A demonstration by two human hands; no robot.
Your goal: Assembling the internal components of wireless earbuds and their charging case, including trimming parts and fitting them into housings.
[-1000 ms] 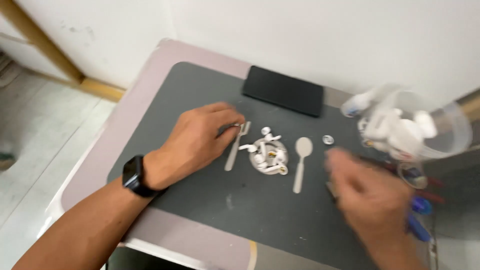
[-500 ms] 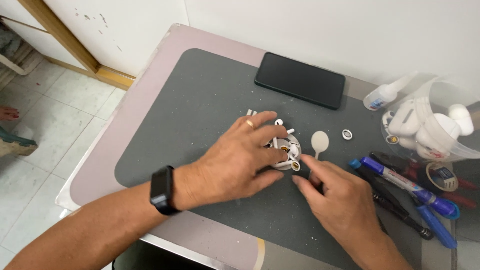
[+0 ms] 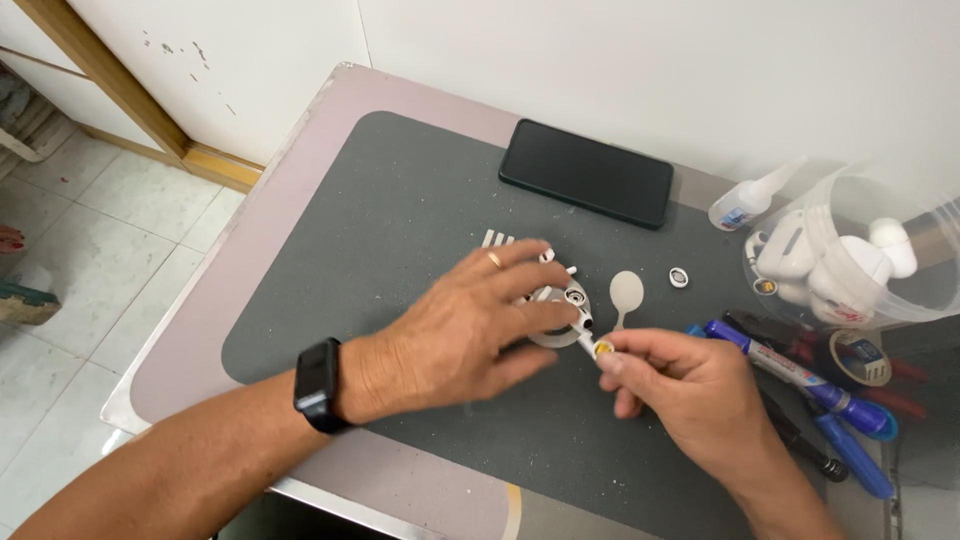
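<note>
Since the earlier frame the right hand [image 3: 690,395] has drawn slightly back toward the near side, and its grip now pinches a small yellow-tipped white piece [image 3: 601,347] between thumb and forefinger; the left hand [image 3: 455,335] has stayed over the cluster of small parts.

The pink tabletop [image 3: 300,150] carries a dark grey mat [image 3: 400,210] that covers most of it. On the mat's far side lies a black phone [image 3: 587,172], face down or dark. At the far right stands a clear plastic tub [image 3: 860,250] holding white earphone cases. Near it, blue and black markers [image 3: 800,375] lie at the right edge.

The left hand, with a black smartwatch [image 3: 318,385] on the wrist and a ring on one finger, lies flat with fingers spread, pressing on a round white part [image 3: 565,318] at mid-mat. A white spoon-shaped tool [image 3: 625,293] lies just right of it, and a small ring-shaped piece [image 3: 679,277] farther right.
</note>
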